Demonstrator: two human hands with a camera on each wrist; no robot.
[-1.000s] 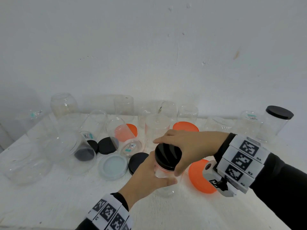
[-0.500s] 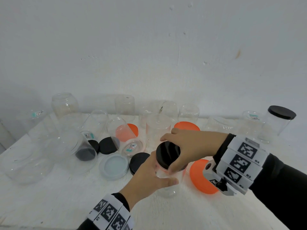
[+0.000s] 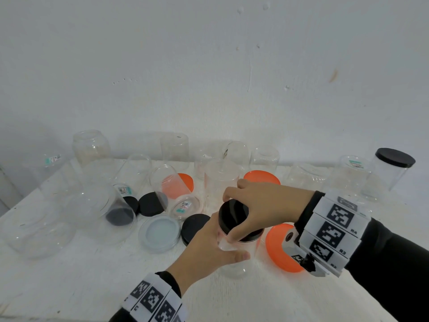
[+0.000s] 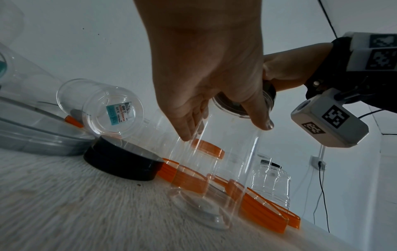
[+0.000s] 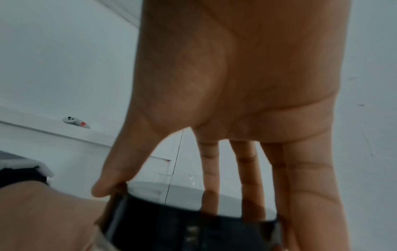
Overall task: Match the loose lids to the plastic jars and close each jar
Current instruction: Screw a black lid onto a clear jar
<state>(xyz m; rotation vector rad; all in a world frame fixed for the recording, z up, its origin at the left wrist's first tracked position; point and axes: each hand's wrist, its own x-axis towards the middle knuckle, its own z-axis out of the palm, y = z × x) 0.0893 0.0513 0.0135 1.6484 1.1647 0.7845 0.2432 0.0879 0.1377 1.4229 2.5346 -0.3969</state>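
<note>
Mid-screw on one jar (image 3: 234, 259), standing upright on the table (image 3: 69, 287) near the front edge. Left hand (image 3: 206, 249) wrapped round the clear body, steadying it; right hand (image 3: 262, 205) clamped from above on the black lid (image 3: 232, 214), thumb and fingers curled over its rim. Lid seated on the mouth, though slightly tilted in the head view; whether fully tight, impossible to tell. Only one closed jar (image 3: 392, 168) visible, far right by the wall, black-capped. Plenty left, by the look of it: many open jars standing or lying across the back, with loose lids among them, black lids (image 3: 151, 203), orange lids (image 3: 278, 249) and a pale lid (image 3: 160, 231). Task judged at an early stage.
</note>
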